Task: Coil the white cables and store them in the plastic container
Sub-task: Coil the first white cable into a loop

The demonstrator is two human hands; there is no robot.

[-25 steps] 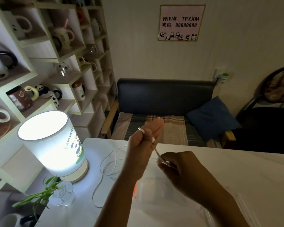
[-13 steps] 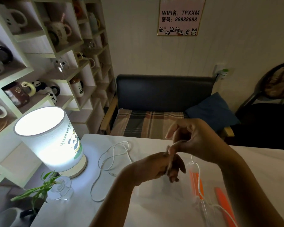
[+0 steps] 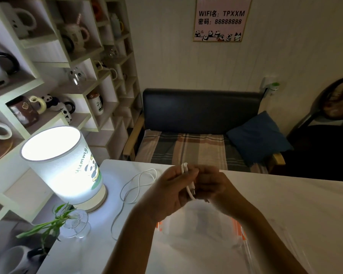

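The left hand [image 3: 167,191] and the right hand [image 3: 211,187] are close together above the white table [image 3: 285,204]. Both hands pinch one folded white cable [image 3: 187,181]. A second white cable [image 3: 136,187] lies loose on the table, near the glowing panda lamp [image 3: 64,165]. The clear plastic container [image 3: 202,230] sits under the hands.

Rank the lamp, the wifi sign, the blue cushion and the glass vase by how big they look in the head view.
1. lamp, though nearness inflates it
2. blue cushion
3. wifi sign, close to the cushion, so that pair is unsure
4. glass vase
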